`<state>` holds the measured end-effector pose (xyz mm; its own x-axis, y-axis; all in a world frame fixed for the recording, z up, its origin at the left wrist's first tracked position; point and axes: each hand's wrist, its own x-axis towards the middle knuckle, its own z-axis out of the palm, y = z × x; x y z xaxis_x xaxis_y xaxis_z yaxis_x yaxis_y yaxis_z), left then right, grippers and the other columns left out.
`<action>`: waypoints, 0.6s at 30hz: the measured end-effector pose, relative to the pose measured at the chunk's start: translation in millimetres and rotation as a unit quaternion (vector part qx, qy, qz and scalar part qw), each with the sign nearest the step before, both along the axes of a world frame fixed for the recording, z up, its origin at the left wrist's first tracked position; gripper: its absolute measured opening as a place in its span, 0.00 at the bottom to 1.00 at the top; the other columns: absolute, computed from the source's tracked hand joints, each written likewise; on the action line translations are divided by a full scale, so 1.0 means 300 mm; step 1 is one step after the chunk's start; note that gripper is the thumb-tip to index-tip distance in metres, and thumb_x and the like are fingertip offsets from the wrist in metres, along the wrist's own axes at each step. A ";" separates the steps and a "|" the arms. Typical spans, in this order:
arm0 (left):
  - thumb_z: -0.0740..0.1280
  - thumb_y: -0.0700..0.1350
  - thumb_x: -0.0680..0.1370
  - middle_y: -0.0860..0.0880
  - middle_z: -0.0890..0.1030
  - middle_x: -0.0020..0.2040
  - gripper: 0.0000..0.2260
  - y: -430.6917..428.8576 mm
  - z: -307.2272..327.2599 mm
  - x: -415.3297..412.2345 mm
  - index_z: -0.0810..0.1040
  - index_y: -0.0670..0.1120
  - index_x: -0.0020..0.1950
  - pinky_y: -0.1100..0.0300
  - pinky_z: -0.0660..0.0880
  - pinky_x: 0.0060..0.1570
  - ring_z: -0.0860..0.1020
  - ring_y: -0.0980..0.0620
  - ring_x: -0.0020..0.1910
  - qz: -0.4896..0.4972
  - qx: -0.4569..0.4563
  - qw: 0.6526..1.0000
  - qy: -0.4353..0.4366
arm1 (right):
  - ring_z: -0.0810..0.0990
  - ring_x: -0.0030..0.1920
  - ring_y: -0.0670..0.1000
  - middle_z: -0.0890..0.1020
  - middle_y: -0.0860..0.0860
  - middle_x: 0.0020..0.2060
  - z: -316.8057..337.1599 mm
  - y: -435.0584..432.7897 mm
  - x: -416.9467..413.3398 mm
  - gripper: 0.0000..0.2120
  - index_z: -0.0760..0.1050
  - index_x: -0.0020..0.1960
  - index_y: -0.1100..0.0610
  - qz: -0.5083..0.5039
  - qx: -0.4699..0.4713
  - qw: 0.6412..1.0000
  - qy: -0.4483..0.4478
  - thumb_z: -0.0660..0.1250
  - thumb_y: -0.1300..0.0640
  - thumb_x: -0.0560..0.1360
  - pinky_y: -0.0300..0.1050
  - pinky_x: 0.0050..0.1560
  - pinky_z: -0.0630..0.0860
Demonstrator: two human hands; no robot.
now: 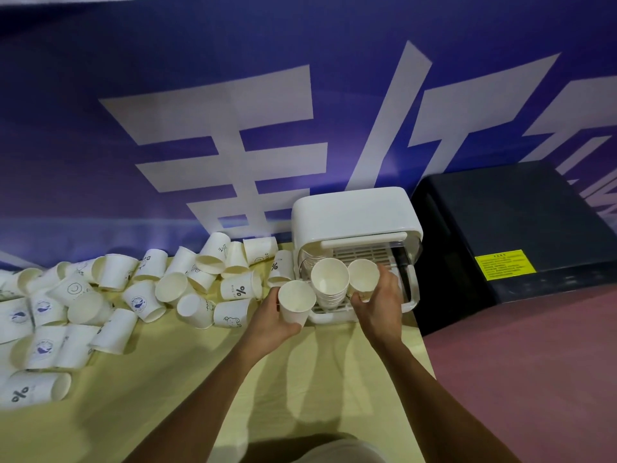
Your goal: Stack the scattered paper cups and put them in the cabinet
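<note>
on a yellow cloth (167, 396) below a blue banner (100, 128) with white characters, paper cups (143, 295) lie scattered at left, the left hand (270, 315) curls its fingers round a cup (295, 300), the right hand (380, 302) grips a second cup (363, 274) at the mouth of the white cabinet (354, 212), which holds a stack (330, 279), with a dark box (517, 222) and reddish floor (534, 362) to the right.

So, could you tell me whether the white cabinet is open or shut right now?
Open: the white cabinet has its front raised, its slatted rack is exposed, and a stack of cups stands at its front.
</note>
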<state>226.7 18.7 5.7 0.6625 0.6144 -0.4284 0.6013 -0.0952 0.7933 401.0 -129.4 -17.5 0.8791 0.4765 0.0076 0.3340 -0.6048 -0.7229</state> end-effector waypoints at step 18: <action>0.75 0.38 0.70 0.58 0.74 0.60 0.33 0.004 0.011 0.020 0.64 0.58 0.67 0.54 0.74 0.60 0.73 0.53 0.62 -0.007 -0.025 1.000 -0.004 | 0.76 0.62 0.48 0.77 0.45 0.65 0.046 0.052 -0.076 0.38 0.64 0.73 0.48 0.110 0.033 0.993 0.023 0.78 0.44 0.69 0.47 0.55 0.78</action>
